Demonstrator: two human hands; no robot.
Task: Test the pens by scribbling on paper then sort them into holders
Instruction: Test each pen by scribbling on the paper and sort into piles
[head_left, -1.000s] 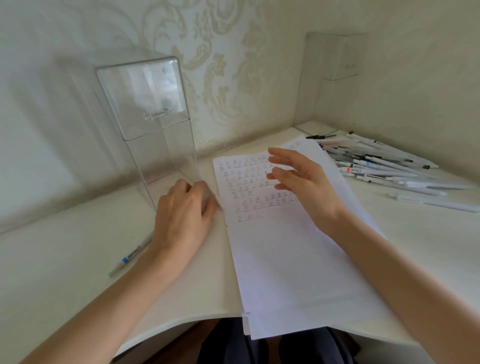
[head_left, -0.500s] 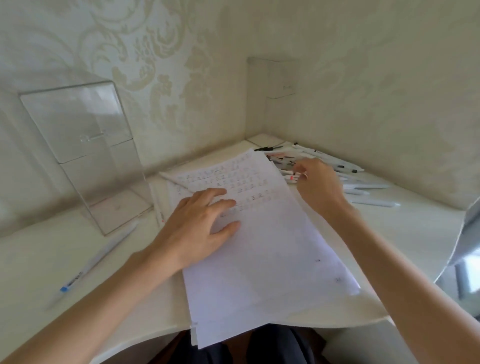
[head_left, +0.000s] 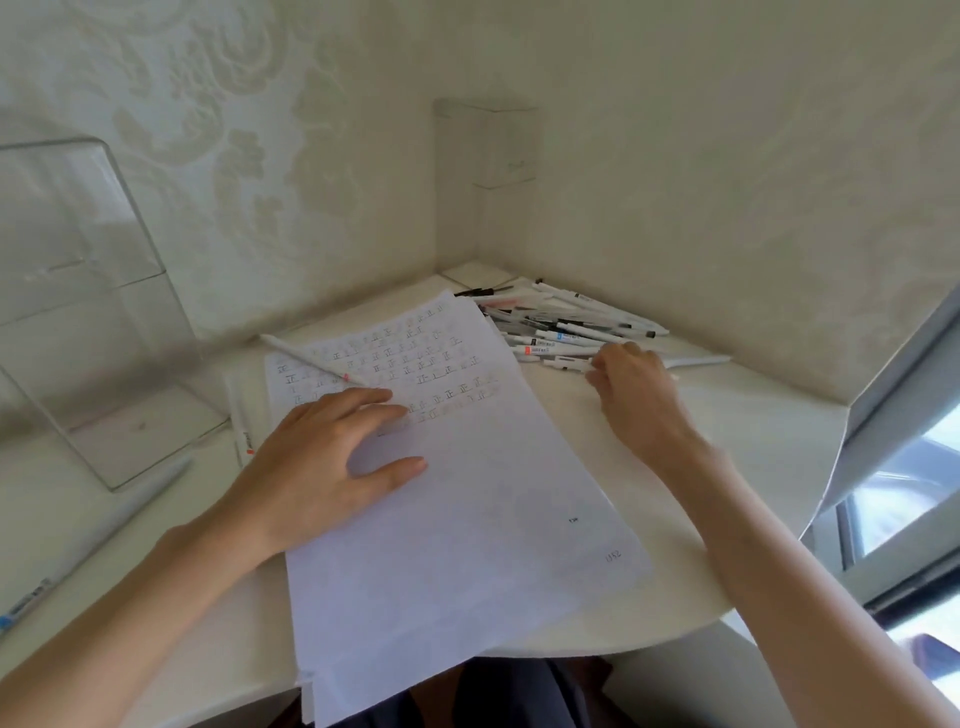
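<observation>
The pile of pens lies at the far right of the table, near the wall corner. Its barrels cross, so single pens are hard to separate. The right hand sits at the pile's near edge with its fingers curled down. The fingertips are hidden behind the knuckles, so whether they pinch a pen cannot be told. The paper lies mid-table, small marks in rows on its upper part and its near end hanging over the edge. The left hand rests flat on it, fingers spread. A white pen lies across the sheet's far left corner. A clear holder stands at the left, cut off by the frame. A second holder in the corner is faint against the wall. A blue-labelled pen lies blurred at the left.
</observation>
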